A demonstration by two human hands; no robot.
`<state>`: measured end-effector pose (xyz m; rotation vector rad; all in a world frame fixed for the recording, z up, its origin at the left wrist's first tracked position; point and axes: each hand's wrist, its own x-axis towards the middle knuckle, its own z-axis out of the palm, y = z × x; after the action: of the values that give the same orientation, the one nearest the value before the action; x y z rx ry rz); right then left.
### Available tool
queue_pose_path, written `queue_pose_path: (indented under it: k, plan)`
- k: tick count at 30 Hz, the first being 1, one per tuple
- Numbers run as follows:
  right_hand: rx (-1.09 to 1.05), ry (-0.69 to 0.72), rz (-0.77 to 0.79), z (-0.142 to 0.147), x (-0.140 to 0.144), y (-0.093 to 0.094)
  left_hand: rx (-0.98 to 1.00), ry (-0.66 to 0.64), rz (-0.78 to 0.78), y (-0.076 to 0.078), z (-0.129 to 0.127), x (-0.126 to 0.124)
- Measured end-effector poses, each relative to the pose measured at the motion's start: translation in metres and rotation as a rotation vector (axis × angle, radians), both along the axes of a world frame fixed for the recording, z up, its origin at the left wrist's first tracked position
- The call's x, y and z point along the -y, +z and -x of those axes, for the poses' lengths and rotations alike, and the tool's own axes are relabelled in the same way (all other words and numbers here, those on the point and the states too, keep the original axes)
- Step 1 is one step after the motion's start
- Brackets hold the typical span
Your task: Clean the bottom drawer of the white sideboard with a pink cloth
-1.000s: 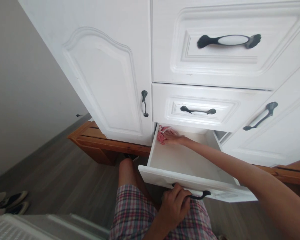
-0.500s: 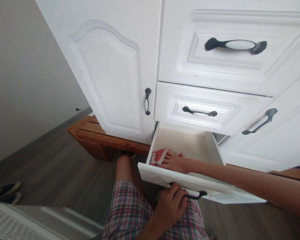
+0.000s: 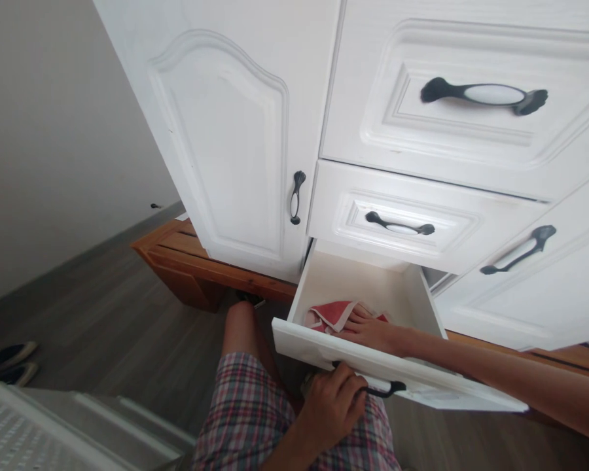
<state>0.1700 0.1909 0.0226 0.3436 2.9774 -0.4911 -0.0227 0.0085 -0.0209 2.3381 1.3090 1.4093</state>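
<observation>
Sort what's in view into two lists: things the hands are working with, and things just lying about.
In use:
- open drawer, the lowest one
- its dark handle, gripped by the left hand
- red cloth inside the drawer, under the right hand

Lying about:
- shoes on the floor
- wooden base under the cabinet
- closed drawers above and cabinet door

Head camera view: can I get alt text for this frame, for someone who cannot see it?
The right hand presses a red cloth onto the floor of an open white bottom drawer, while the left hand grips the drawer's dark handle. The drawer belongs to a white cabinet on a wooden base over grey flooring.
</observation>
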Motion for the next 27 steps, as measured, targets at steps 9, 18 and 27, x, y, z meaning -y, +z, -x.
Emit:
queue_pose_path:
  k: [9,18,27]
  plan:
    - [0.028,-0.039,0.016,-0.003,-0.017,0.008,0.045,-0.033,-0.004,-0.002,0.001,-0.003]
    - [0.134,-0.405,0.056,0.009,-0.112,-0.003,0.044,-0.062,-0.020,0.002,0.005,-0.005]
    - [0.074,-0.556,0.088,0.019,-0.155,-0.008,0.039,-0.071,-0.033,0.002,0.006,-0.007]
